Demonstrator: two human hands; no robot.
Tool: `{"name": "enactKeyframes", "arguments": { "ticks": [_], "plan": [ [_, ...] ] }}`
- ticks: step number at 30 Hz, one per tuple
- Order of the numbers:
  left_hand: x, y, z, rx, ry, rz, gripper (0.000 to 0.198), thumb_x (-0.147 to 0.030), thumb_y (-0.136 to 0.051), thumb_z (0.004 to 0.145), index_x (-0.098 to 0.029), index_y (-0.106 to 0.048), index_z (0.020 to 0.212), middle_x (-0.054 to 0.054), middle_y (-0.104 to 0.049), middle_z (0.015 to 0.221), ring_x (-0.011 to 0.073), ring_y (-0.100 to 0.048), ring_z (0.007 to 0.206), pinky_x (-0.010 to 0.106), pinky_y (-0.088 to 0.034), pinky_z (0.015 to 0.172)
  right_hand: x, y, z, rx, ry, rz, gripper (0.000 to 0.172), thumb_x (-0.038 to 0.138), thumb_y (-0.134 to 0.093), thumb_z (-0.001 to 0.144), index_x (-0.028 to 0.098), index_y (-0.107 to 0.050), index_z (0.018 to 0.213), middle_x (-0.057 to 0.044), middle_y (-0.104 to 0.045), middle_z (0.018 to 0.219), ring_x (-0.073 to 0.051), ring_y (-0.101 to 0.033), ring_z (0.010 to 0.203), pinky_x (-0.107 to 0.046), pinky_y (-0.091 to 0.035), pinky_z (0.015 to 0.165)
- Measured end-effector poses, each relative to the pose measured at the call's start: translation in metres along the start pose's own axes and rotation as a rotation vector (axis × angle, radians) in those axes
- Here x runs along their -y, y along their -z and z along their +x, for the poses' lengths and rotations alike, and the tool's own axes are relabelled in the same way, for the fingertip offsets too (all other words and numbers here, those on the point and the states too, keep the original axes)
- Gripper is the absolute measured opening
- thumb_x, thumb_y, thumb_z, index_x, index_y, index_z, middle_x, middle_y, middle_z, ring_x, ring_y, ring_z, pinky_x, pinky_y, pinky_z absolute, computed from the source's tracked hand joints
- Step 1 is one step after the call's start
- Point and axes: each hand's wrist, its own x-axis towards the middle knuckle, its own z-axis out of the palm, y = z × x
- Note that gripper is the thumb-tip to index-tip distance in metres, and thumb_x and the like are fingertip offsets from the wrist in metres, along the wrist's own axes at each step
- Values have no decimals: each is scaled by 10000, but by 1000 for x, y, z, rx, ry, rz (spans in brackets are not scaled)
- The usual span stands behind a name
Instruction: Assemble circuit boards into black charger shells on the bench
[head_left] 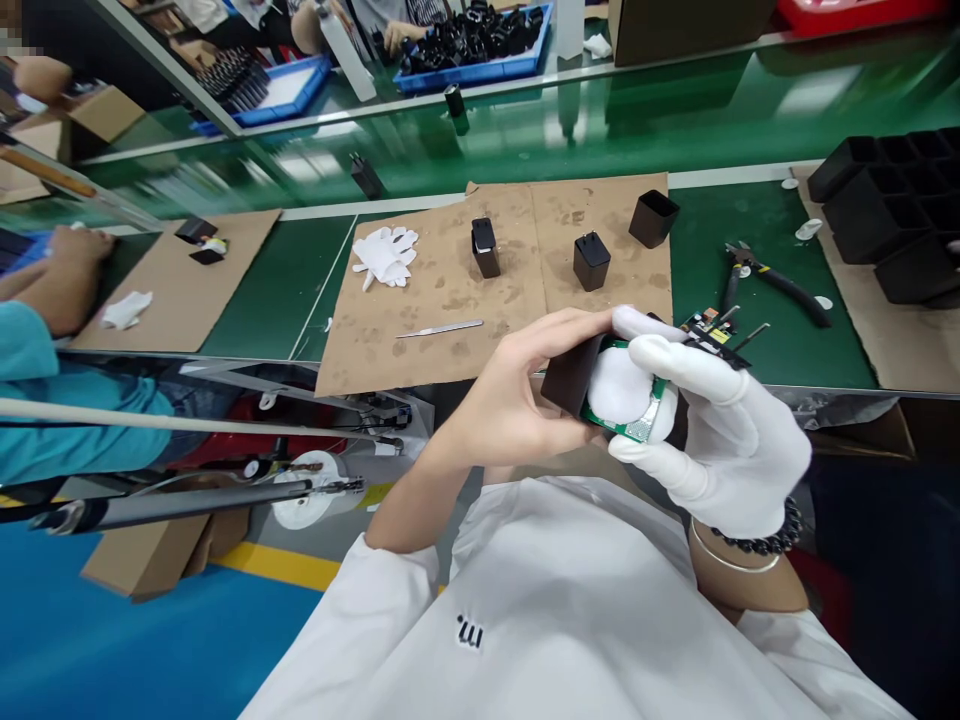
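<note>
My bare left hand point(517, 395) is closed around a dark, open-ended charger housing point(571, 380). My right hand point(720, 440), in a white glove, grips a green circuit board point(646, 425) between thumb and fingers at the housing's mouth. A round white mass covers much of the board's face. Whether the board's far edge sits inside the housing is hard to tell. Just beyond the gloved fingers, a part with small electronic components point(709, 328) and metal prongs shows, partly hidden by the hand. On the cardboard stand two black plug chargers, one point(592, 262) nearer my hands, another point(485, 248) farther left.
A cardboard sheet point(442, 290) holds tweezers point(439, 329), a white glove point(385, 256) and an empty housing point(653, 218). Pliers point(776, 280) lie at right beside many black housings point(877, 215). A green conveyor point(525, 140) runs behind. A co-worker's arm point(52, 270) rests at left.
</note>
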Motion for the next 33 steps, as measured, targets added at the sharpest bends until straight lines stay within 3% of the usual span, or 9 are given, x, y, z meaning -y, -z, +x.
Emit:
{"name": "enactKeyframes", "arguments": {
  "ticks": [6,10,15,19,23,27,33],
  "plan": [
    [7,3,-2,5,-3,-5,703,-335,-910,662,-246,-679,1320,116,-677,1360,351,-630,1279,446,-540,1035,7,-1,10,-17,28,8,560,261,-717,910,329,-548,1440,-79,-715,1315,-301,-647,1295,-481,-581,1075],
    [7,5,-4,25,-54,-4,731,-350,-905,649,-255,-670,1335,108,-673,1374,356,-630,1269,460,-533,1048,14,0,16,6,149,32,585,176,-708,901,276,-532,1450,-33,-788,1013,-247,-695,1217,-432,-546,1132],
    [5,5,-4,34,-98,12,685,-303,-864,684,-247,-669,1339,102,-676,1375,344,-649,1239,433,-531,1039,15,1,19,30,210,-53,493,212,-690,931,177,-543,1401,-90,-749,1185,-233,-558,1403,-382,-507,1160],
    [7,5,-4,19,-127,30,696,-388,-892,669,-255,-681,1318,108,-694,1342,355,-654,1227,452,-529,1040,17,2,19,39,233,-119,439,154,-637,943,176,-550,1373,-20,-768,896,-199,-570,1386,-359,-488,1173],
    [10,4,-4,19,-158,16,693,-375,-889,677,-254,-677,1326,114,-697,1339,346,-663,1213,440,-537,1029,18,2,19,55,245,-215,395,156,-628,952,174,-559,1341,-30,-776,904,-188,-606,1337,-354,-504,1149],
    [11,4,-4,2,-138,47,660,-307,-850,696,-246,-674,1329,111,-693,1343,335,-674,1187,432,-542,1013,16,0,20,63,235,-245,458,145,-618,950,199,-521,1394,-27,-781,958,-201,-613,1325,-399,-523,1134],
    [17,5,-6,-7,-119,39,673,-306,-871,676,-249,-680,1319,107,-707,1293,323,-682,1159,422,-538,996,12,-3,17,65,244,-298,431,143,-643,920,126,-555,1342,-125,-759,1148,-265,-656,1260,-491,-534,1117]
  ]
}}
